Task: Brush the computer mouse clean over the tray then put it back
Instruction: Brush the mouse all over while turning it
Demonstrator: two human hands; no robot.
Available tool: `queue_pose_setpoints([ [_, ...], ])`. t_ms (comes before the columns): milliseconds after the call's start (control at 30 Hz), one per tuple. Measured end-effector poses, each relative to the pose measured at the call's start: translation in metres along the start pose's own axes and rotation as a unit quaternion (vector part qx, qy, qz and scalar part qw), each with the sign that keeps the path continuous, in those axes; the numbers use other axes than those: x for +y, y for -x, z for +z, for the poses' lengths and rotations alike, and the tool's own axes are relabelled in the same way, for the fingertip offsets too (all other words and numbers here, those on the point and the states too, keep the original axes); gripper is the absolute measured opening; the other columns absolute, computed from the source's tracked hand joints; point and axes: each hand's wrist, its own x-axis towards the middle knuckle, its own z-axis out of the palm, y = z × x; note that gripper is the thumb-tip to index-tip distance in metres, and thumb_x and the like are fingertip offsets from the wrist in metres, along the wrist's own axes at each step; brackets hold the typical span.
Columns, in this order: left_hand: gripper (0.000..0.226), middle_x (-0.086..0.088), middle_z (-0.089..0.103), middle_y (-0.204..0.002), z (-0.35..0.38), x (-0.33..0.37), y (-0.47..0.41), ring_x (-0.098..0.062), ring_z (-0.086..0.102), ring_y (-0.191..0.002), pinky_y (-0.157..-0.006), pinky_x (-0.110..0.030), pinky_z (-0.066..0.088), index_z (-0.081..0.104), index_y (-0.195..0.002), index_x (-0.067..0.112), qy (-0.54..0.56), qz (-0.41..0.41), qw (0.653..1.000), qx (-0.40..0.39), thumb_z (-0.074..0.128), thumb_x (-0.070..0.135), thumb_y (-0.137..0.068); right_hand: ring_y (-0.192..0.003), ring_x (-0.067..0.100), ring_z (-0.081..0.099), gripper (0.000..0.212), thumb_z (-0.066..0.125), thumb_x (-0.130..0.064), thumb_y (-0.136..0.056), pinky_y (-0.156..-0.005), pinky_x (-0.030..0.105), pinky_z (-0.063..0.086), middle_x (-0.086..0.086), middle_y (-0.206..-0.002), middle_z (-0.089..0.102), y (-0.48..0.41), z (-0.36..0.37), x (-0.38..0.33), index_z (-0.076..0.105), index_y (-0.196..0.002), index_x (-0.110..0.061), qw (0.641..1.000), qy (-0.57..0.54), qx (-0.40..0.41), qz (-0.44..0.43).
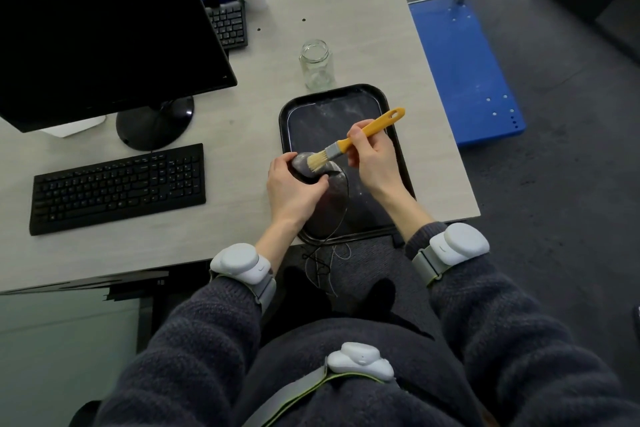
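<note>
Mouse (pixel 304 165) in left hand (pixel 294 189) grip | right hand (pixel 372 158) grips brush (pixel 349 142) | over tray (pixel 287 114) left edge

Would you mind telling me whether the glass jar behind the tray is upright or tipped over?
Upright: the glass jar stands on its base, open mouth upward.

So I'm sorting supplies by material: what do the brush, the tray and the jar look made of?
Brush: glossy yellow handle, probably plastic; grey ferrule, likely metal; pale bristles, natural or synthetic unclear. Tray: black, smooth with a sheen, plastic or coated metal. Jar: clear, see-through, apparently glass.
</note>
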Motion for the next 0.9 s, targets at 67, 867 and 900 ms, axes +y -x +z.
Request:
queue_pose_setpoints([
  [67, 0.062, -0.003, 0.062, -0.108, 0.000, -0.002, 0.000, -0.017, 0.059, -0.099, -0.090, -0.036, 0.051, 0.057, -0.112, 0.013, 0.005, -0.009, 1.000, 0.005, 0.082, 0.031, -0.059, -0.060, 0.008, 0.052, 0.015, 0.047, -0.024, -0.099, -0.060, 0.023, 0.044, -0.003, -0.069, 0.054, -0.002, -0.004, 0.005, 0.052, -0.086, -0.026, 0.999, 0.028, 0.027, 0.008],
  [867, 0.066, -0.002, 0.063, -0.108, -0.002, -0.006, 0.001, -0.017, 0.061, -0.098, -0.088, -0.036, 0.053, 0.055, -0.113, 0.016, 0.015, -0.030, 0.999, 0.007, 0.080, 0.040, -0.057, -0.072, 0.016, 0.057, 0.015, 0.046, -0.034, -0.097, -0.070, 0.035, 0.049, -0.002, -0.074, 0.058, -0.008, -0.014, 0.019, 0.055, -0.091, -0.024, 0.996, 0.069, 0.050, 0.035],
  [900, 0.066, -0.002, 0.063, -0.108, -0.002, -0.007, 0.001, -0.017, 0.061, -0.098, -0.088, -0.036, 0.053, 0.055, -0.113, 0.016, 0.014, -0.031, 0.999, 0.007, 0.080, 0.040, -0.057, -0.072, 0.017, 0.057, 0.017, 0.046, -0.035, -0.096, -0.070, 0.037, 0.049, -0.002, -0.074, 0.058, -0.008, -0.017, 0.021, 0.056, -0.091, -0.023, 0.995, 0.067, 0.059, 0.042],
])
